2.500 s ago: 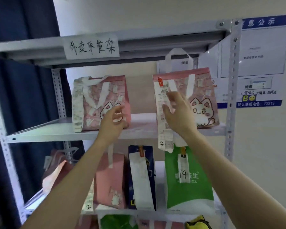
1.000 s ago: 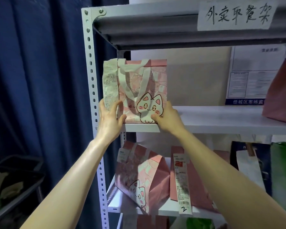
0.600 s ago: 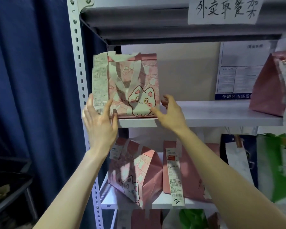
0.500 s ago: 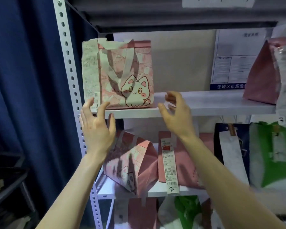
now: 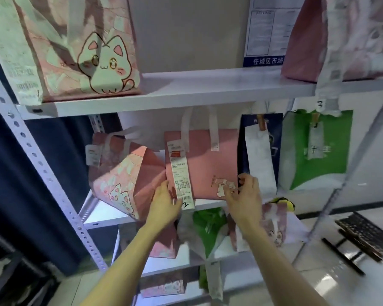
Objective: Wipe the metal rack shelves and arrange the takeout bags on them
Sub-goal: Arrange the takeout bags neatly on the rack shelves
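Note:
A plain pink takeout bag [image 5: 205, 164] with white handles and a receipt marked 2 stands on the middle shelf [image 5: 102, 215] of the white metal rack. My left hand [image 5: 164, 203] holds its lower left edge, thumb over the receipt. My right hand [image 5: 243, 195] grips its lower right corner. Left of it a pink cat-print bag [image 5: 124, 173] leans tilted. To the right stand a dark blue bag [image 5: 261, 151] and a green bag [image 5: 318, 151]. The upper shelf [image 5: 186, 93] carries a pink cat bag [image 5: 75, 51] at the left and another pink bag [image 5: 318, 40] at the right.
The shelf below holds a green bag [image 5: 208, 226] and pink bags. The perforated rack post [image 5: 42, 173] runs down the left, with a dark blue curtain [image 5: 16, 195] behind it. A black stool [image 5: 363, 237] stands on the tiled floor at the right.
My hands let go of the cat bag on the upper shelf and dropped to the middle shelf, where they now hold the pink bag marked 2. The view tilted down and closer.

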